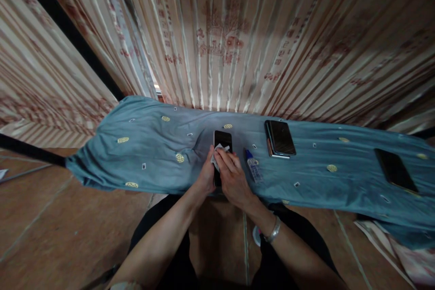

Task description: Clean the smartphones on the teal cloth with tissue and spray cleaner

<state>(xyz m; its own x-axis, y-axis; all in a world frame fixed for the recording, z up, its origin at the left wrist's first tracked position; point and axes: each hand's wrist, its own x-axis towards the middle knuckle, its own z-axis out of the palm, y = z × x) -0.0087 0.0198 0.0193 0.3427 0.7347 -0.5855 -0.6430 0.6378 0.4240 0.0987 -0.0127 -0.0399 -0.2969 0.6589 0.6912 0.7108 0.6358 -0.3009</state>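
Note:
A black phone (223,139) lies screen up on the blue cloth (152,149) in front of me. My left hand (205,175) grips the phone's lower left edge, its fingers closed around it. My right hand (233,176) presses a small white wipe (217,153) against the lower part of the screen, with its fingers pinched on the wipe. A silver bracelet sits on my right wrist.
A small bottle (253,166) with a blue cap lies just right of my hands. A stack of phones (279,138) sits further right, and another black phone (395,170) lies at the far right. Striped curtains hang behind; brown floor tiles lie below.

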